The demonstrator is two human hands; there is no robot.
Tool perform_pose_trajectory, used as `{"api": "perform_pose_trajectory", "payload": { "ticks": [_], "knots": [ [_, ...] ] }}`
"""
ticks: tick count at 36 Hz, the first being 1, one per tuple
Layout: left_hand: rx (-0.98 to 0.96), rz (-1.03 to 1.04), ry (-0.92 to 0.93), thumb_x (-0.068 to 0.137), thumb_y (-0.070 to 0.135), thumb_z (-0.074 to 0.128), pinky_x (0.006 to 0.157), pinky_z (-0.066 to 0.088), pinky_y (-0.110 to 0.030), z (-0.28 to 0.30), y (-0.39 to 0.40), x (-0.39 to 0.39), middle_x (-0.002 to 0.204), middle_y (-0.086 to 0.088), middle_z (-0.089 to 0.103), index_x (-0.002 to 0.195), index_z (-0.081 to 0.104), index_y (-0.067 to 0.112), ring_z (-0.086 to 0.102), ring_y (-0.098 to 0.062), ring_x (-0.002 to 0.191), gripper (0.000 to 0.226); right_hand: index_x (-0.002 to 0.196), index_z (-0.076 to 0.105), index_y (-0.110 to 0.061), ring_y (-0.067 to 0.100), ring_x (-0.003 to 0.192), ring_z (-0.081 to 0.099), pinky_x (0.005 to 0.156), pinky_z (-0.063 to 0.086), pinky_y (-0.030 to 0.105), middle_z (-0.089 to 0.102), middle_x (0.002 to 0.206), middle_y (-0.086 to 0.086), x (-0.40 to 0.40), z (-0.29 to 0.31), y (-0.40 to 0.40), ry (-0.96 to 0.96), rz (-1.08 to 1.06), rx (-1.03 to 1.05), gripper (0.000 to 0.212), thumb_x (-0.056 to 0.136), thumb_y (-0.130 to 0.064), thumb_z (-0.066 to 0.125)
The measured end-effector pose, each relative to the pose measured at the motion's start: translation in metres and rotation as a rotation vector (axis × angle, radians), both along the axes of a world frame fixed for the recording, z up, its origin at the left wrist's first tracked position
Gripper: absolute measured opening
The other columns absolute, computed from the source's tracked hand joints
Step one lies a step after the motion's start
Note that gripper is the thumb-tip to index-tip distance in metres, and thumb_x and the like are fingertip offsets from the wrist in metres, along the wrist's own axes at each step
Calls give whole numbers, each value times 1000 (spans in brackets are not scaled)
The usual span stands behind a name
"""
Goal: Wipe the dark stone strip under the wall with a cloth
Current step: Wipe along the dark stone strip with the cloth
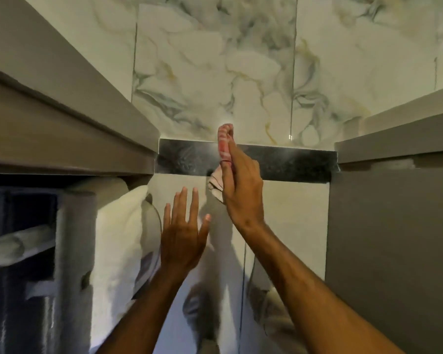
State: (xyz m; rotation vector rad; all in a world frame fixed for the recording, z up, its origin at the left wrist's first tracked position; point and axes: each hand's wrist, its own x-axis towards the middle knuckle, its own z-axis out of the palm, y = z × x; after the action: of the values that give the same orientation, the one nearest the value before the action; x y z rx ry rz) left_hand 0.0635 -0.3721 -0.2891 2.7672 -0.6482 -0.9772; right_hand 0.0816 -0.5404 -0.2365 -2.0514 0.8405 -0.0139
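Head view shows my right hand (241,182) pinching the cloth (224,141) edge-on against the dark stone strip (292,162) under the marble wall (215,60), left hand (183,238) spread, empty, for balance.

A home bathroom — marble-look wall tiles (215,60), grey cabinets (394,226).

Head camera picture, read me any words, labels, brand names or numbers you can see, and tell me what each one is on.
There is no readable text in this view.
The red and white cloth in the right hand shows only stripes.
The dark stone strip, the marble wall tiles and the grey cabinets carry no lettering.
The left hand holds nothing.
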Motion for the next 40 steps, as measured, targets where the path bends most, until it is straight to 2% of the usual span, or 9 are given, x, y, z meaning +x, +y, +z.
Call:
{"api": "perform_pose_trajectory", "payload": {
  "ticks": [3,7,9,11,14,20,26,32,40],
  "knots": [
    [-9,22,-93,109,59,7,140,9,-56,-85,4,2,183,-17,11,175,16,15,11,-35,171,80,171,42,-29,-8,133,45,95,25,-18,54,165,2,-1,-90,2,19,-28,29,52,119,-30,51],
    [80,-48,-218,114,56,22,140,10,-60,-184,23,-6,184,-18,7,175,15,16,10,-39,171,74,169,43,-26,-35,122,41,97,33,-15,47,164,0,-10,-193,8,27,-76,57,47,122,-30,43],
    [96,-55,-244,115,55,27,140,10,-60,-220,32,-10,184,-19,5,175,14,16,8,-39,171,73,164,47,-22,-10,139,52,119,51,16,50,161,1,-18,-228,14,20,-32,-3,44,122,-32,44],
    [66,-59,-310,116,53,31,139,11,-60,-243,39,-15,183,-20,10,175,17,15,10,-40,170,72,159,53,-13,28,144,60,119,57,52,54,159,13,-28,-256,18,43,26,-127,44,117,-24,52],
    [16,-107,-394,116,54,25,139,9,-59,-262,52,-12,183,-20,15,175,19,17,14,-39,170,70,163,52,-4,49,150,52,118,52,67,52,166,26,-30,-285,22,98,216,-442,60,107,-18,66],
    [-52,-84,-499,112,48,34,138,13,-60,-271,58,-7,181,-17,22,173,27,17,19,-36,169,69,178,15,-14,35,174,12,140,1,47,11,187,14,33,-307,19,140,241,-554,74,115,-45,38],
    [-48,71,-506,112,43,30,136,23,-64,-262,55,-7,179,-24,22,169,30,2,22,-41,168,71,178,6,-10,32,176,-2,144,6,53,-1,187,16,92,-305,55,12,608,-556,69,119,-40,27],
    [-76,110,-509,107,40,39,130,33,-68,-250,53,-6,176,-26,30,165,38,-3,31,-43,164,72,179,11,-18,29,175,3,145,8,50,4,188,10,-4,-295,25,-9,986,-594,67,117,-39,30],
    [-51,90,-549,107,43,38,134,26,-63,-260,55,-7,175,-26,32,166,38,-2,31,-43,164,73,179,5,-15,28,176,0,145,7,50,1,188,11,43,-293,15,153,375,-569,76,112,-42,29]
  ]
}}
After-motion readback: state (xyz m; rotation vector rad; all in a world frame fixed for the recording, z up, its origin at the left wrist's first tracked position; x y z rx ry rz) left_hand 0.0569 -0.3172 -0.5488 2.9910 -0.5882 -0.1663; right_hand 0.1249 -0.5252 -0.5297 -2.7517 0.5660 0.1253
